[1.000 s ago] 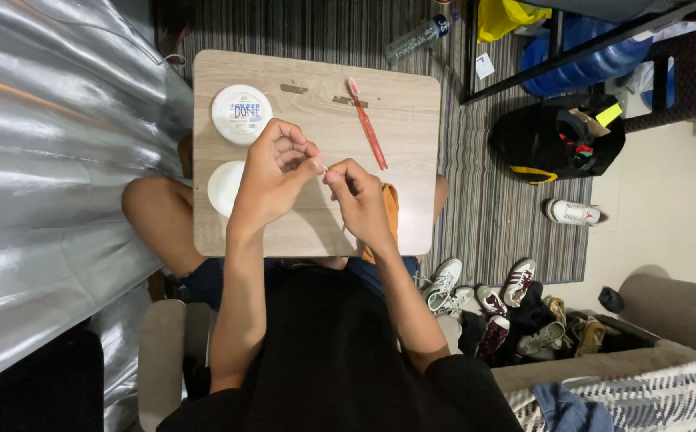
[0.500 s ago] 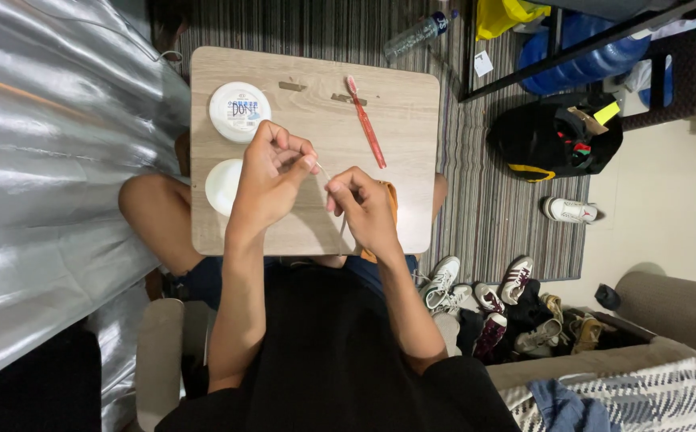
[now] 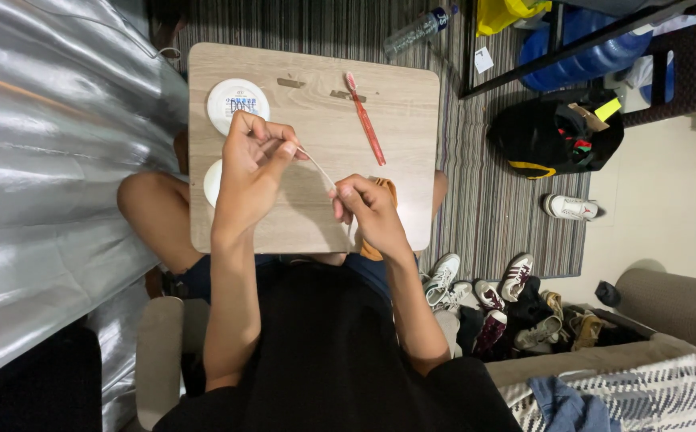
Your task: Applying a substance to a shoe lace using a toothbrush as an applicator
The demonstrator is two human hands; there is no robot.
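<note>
Over a small wooden lap table point(image 3: 400, 152), my left hand point(image 3: 250, 172) and my right hand point(image 3: 364, 206) pinch the two ends of a thin pale strand point(image 3: 318, 168) stretched between them. A round white tin point(image 3: 237, 102) with a blue label lies at the table's far left, just beyond my left hand. A second white round piece point(image 3: 213, 182) shows half hidden under my left wrist. A red toothbrush point(image 3: 364, 118) lies near the table's middle, bristles pointing away. Something orange point(image 3: 386, 190) peeks out behind my right hand.
A striped rug point(image 3: 496, 208) lies under the table. A clear plastic bottle point(image 3: 418, 30) lies beyond the far edge. A black bag point(image 3: 556, 136), several shoes point(image 3: 508, 296) and a blue water jug point(image 3: 584, 52) are to the right. Silver sheeting point(image 3: 52, 168) is on the left.
My hands have drawn apart, pulling the strand longer between them. My left hand has moved a little toward the tin.
</note>
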